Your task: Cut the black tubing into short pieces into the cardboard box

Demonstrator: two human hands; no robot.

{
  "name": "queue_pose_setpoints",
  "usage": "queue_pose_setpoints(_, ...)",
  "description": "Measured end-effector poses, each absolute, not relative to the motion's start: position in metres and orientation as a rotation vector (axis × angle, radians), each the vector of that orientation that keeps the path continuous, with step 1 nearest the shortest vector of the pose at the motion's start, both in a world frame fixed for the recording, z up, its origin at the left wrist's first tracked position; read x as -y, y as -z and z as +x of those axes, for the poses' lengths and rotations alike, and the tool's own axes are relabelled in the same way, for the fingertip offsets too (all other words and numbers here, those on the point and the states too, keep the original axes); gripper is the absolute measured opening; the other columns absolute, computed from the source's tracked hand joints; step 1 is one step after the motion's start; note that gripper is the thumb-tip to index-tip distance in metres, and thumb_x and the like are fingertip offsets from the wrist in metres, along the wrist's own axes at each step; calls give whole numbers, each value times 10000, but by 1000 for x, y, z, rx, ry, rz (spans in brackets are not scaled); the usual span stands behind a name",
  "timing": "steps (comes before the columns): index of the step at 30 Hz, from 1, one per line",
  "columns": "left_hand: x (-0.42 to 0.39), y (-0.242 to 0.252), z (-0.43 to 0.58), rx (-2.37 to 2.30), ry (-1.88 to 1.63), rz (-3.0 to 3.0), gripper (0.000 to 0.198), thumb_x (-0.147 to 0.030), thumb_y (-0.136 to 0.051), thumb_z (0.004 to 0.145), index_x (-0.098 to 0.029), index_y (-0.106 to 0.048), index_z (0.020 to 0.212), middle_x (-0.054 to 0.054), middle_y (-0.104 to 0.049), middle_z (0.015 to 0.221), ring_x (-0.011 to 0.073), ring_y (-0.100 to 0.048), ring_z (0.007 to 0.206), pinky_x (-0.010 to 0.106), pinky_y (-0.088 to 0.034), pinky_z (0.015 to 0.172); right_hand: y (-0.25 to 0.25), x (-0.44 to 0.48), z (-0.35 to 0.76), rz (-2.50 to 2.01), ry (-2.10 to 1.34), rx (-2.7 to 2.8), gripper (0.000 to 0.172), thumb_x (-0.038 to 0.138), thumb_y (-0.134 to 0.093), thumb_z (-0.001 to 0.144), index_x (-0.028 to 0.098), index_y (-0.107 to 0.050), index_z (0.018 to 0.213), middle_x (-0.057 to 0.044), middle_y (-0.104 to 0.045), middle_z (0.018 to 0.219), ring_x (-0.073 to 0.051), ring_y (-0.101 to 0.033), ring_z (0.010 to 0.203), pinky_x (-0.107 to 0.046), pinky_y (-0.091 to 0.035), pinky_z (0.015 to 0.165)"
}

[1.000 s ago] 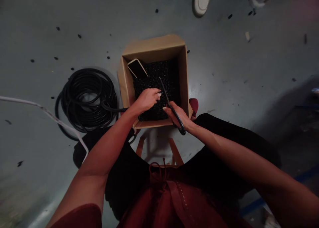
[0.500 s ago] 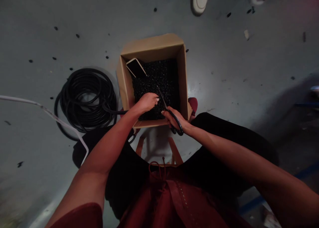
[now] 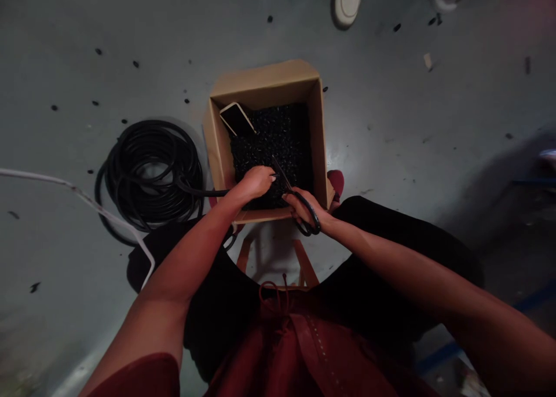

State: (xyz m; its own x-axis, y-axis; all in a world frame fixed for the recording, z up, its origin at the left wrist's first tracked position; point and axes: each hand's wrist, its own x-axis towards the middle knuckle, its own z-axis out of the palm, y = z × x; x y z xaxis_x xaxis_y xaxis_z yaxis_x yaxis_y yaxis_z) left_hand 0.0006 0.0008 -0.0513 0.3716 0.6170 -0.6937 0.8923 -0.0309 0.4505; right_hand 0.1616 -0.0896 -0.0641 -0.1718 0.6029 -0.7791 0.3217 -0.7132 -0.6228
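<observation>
**Both grips closed, right over the cardboard box (image 3: pixel 260 90)**

Under my hands, the box holds chopped black pieces (image 3: pixel 271 136), a phone (image 3: pixel 237 119) lying beyond my grip. Left of it, a coiled black hose (image 3: pixel 147 171) runs into my left hand (image 3: pixel 256 183), clamped around it — my right hand (image 3: pixel 302 206) shut on scissors (image 3: pixel 313 216).

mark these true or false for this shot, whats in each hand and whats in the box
The right hand holds black-handled scissors. True.
The phone lies on the floor. False: the phone lies inside the cardboard box.
A coil of black tubing lies on the floor beside the box. True.
The left hand rests on white pellets. False: the left hand is on small black pieces.
</observation>
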Motion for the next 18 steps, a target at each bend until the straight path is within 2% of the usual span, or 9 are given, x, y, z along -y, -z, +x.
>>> queue_pose_setpoints(5, -5, 53, -4, -1322, 209, 1590, 360, -152, -487, 903, -108, -708, 1184, 101, -745, 993, 163, -655, 789, 291, -502, 797, 53, 78, 162, -1851, -2055, 771, 228, 421, -534, 945, 222, -477, 849, 62, -524, 535, -98, -481, 382, -207, -407, 361)
queue_pose_setpoints(10, -22, 29, -14, -1321, -106, 1357, 425, -158, -525, 887, -122, -615, 1301, 87, -716, 1073, 129, -630, 815, 279, -508, 790, 31, 55, 162, -1832, -2016, 648, 296, 509, -471, 976, 219, -526, 970, 29, -589, 548, -123, -539, 398, -212, -432, 364)
queue_pose_setpoints(12, -26, 20, -16, -1347, -186, 1273, 399, -155, -537, 886, -98, -607, 1275, 98, -708, 1049, 120, -625, 801, 268, -510, 769, 26, 49, 162, -1789, -1988, 667, 303, 519, -480, 969, 223, -535, 1008, 26, -604, 590, -122, -557, 429, -209, -443, 381)
queue_pose_setpoints(16, -28, 12, -16, -1414, -184, 1257, 222, -156, -546, 891, -100, -644, 1081, 73, -686, 883, 118, -617, 743, 257, -506, 731, 30, 48, 164, -1736, -1916, 805, 303, 504, -536, 941, 212, -544, 1024, 3, -646, 729, -115, -611, 556, -215, -503, 498)
queue_pose_setpoints(18, -27, 12, -16, -1448, -179, 1317, 205, -163, -533, 902, -118, -631, 1076, 65, -681, 877, 125, -622, 744, 260, -505, 725, 34, 51, 164, -1728, -1888, 898, 292, 492, -548, 930, 211, -548, 1009, -11, -656, 806, -122, -635, 631, -228, -523, 564)
